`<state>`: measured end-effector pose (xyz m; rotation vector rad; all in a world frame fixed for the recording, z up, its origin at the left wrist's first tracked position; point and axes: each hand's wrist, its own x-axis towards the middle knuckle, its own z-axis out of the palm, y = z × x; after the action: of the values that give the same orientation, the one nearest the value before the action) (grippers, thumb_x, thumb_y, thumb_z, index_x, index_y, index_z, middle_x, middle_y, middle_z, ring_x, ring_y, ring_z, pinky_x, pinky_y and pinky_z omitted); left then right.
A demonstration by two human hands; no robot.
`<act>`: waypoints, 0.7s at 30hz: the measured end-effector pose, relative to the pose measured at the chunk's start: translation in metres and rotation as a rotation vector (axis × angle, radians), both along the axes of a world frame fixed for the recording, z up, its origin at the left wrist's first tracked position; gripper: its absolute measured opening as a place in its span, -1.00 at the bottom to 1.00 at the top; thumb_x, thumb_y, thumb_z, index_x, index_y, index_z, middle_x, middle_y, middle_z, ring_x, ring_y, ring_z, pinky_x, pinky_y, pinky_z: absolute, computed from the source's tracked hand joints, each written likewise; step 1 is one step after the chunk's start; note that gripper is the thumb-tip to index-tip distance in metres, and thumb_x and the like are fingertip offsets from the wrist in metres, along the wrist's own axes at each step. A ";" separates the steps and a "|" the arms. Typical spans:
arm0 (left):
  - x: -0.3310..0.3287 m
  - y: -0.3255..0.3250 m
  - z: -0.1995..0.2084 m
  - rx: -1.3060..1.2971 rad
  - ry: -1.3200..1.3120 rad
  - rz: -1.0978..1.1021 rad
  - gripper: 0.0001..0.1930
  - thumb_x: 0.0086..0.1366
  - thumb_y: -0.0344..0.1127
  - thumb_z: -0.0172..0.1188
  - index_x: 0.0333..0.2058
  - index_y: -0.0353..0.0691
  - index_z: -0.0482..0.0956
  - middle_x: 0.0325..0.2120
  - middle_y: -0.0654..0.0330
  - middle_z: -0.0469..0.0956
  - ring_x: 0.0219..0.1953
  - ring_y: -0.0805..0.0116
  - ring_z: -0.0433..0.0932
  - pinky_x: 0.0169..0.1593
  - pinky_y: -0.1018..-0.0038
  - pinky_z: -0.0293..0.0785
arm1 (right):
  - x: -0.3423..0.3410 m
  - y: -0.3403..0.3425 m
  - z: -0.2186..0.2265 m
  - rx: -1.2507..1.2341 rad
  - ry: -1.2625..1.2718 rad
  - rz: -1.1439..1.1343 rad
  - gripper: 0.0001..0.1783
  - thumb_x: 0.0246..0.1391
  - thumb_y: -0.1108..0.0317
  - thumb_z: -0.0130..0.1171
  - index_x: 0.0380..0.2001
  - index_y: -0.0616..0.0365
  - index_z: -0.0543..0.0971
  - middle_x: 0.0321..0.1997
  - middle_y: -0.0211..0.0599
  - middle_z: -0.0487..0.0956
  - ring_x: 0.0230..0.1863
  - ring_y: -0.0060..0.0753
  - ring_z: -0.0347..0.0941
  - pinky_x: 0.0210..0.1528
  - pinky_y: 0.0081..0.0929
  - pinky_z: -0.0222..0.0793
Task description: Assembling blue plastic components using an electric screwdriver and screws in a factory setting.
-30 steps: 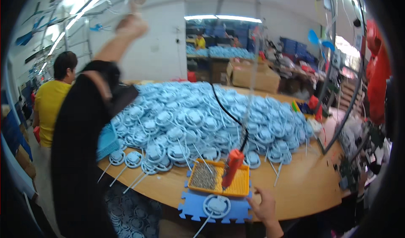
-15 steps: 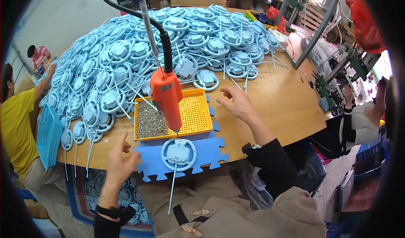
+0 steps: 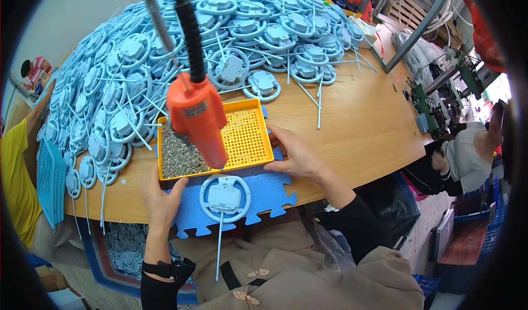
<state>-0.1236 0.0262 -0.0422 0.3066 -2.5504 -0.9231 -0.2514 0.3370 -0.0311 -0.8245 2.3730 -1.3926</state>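
Note:
A yellow perforated tray (image 3: 242,139) stands between my hands, small metal screws (image 3: 181,156) heaped in its left part. My left hand (image 3: 161,200) grips its front left corner, thumb near the front rim; its other fingers are partly hidden. My right hand (image 3: 297,155) holds the right side, fingers and thumb around the edge. An orange electric screwdriver (image 3: 197,120) hangs over the tray, touched by neither hand. Just in front, a light blue ring-shaped plastic part (image 3: 225,199) with a thin stem lies on a blue foam mat (image 3: 187,214), its stem reaching past the table edge.
Many similar blue parts (image 3: 132,49) form a big pile across the wooden table (image 3: 352,128). At left are a blue basket (image 3: 52,183) and a person in yellow (image 3: 19,172). Another person (image 3: 467,159) sits at right beside machines (image 3: 432,109).
Both hands have come in from the sides and taken hold of the yellow tray. My view has shifted slightly. The blue part in front still lies on the mat.

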 end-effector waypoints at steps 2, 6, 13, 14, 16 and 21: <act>0.001 0.005 -0.005 0.023 0.013 0.024 -0.47 0.06 -0.24 0.39 -0.03 -0.35 0.46 -0.30 0.01 0.50 -0.19 0.03 0.44 -0.09 0.21 0.33 | 0.000 0.002 -0.002 0.057 0.113 0.000 -0.02 -0.23 0.37 0.46 0.30 0.14 0.21 0.02 -0.07 0.50 0.01 -0.15 0.45 0.07 -0.31 0.37; 0.001 0.007 -0.016 0.065 0.043 0.097 -0.51 0.24 -0.12 0.24 0.01 -0.36 0.43 -0.26 0.01 0.48 -0.16 0.02 0.41 -0.04 0.19 0.28 | -0.001 0.000 0.001 0.015 0.090 0.008 -0.04 -0.21 0.33 0.44 0.29 0.09 0.21 -0.02 -0.01 0.52 -0.05 0.01 0.46 0.01 -0.21 0.39; 0.000 0.006 -0.019 0.002 0.060 0.070 -0.50 0.28 -0.09 0.19 0.04 -0.37 0.41 -0.24 0.03 0.45 -0.15 0.04 0.40 -0.02 0.20 0.27 | -0.009 0.000 0.001 0.053 0.126 0.018 -0.05 -0.19 0.34 0.42 0.29 0.05 0.18 -0.11 -0.06 0.53 -0.08 -0.02 0.47 0.00 -0.22 0.40; 0.000 0.007 -0.018 -0.006 0.065 0.073 -0.51 0.28 -0.11 0.20 0.04 -0.37 0.41 -0.24 0.03 0.45 -0.15 0.05 0.40 -0.03 0.22 0.28 | -0.008 0.000 0.003 0.076 0.099 0.012 -0.06 -0.19 0.34 0.43 0.29 0.05 0.19 -0.12 -0.07 0.53 -0.08 -0.02 0.47 0.00 -0.22 0.40; -0.001 0.010 -0.014 -0.016 0.071 0.076 -0.52 0.28 -0.13 0.20 0.03 -0.37 0.41 -0.24 0.03 0.44 -0.16 0.06 0.40 -0.03 0.23 0.29 | -0.009 0.000 0.004 0.097 0.073 0.006 -0.06 -0.19 0.34 0.43 0.29 0.05 0.19 -0.13 -0.07 0.52 -0.08 -0.03 0.47 0.00 -0.22 0.40; -0.001 0.014 -0.009 0.035 0.056 0.051 -0.57 0.26 -0.21 0.22 0.01 -0.38 0.43 -0.25 0.02 0.43 -0.19 0.07 0.41 -0.09 0.26 0.32 | -0.009 0.004 0.003 0.109 0.149 0.036 -0.06 -0.19 0.38 0.40 0.31 0.03 0.21 -0.13 -0.07 0.51 -0.12 -0.11 0.51 -0.07 -0.29 0.46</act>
<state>-0.1250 0.0404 -0.0514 0.3496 -2.4661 -0.9450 -0.2604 0.3411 -0.0279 -0.9662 2.5054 -1.2146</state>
